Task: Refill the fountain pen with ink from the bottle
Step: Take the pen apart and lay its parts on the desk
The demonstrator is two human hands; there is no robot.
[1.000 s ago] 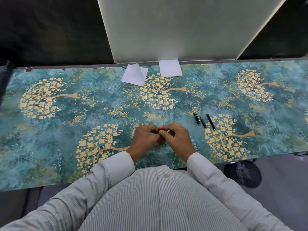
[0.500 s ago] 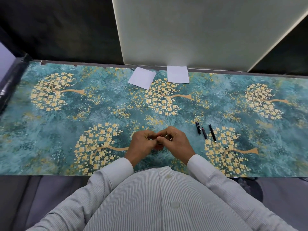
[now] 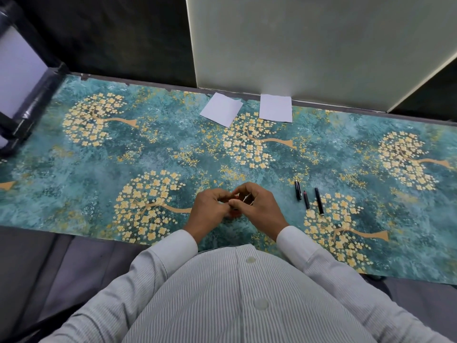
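Observation:
My left hand (image 3: pixel 210 209) and my right hand (image 3: pixel 259 209) meet over the near middle of the table, fingers curled. Together they grip a small object (image 3: pixel 235 214) that is mostly hidden; a reddish part shows below the fingers. A thin silvery piece (image 3: pixel 247 198) shows between the fingers of my right hand. I cannot tell what the object is. Three pen parts lie to the right of my hands: a short black piece with a silver tip (image 3: pixel 298 190), a dark reddish piece (image 3: pixel 306 199) and a longer black piece (image 3: pixel 319 201).
The table carries a teal cloth with golden trees (image 3: pixel 99 169). Two white paper sheets (image 3: pixel 221 112) (image 3: pixel 275 108) lie at the far edge, below a pale upright panel (image 3: pixel 296 45). A black-framed stand (image 3: pixel 27 105) is at the far left.
My hands stay together in the same place, fingers working on the small object. The camera has turned left, so the whole scene has shifted right and down.

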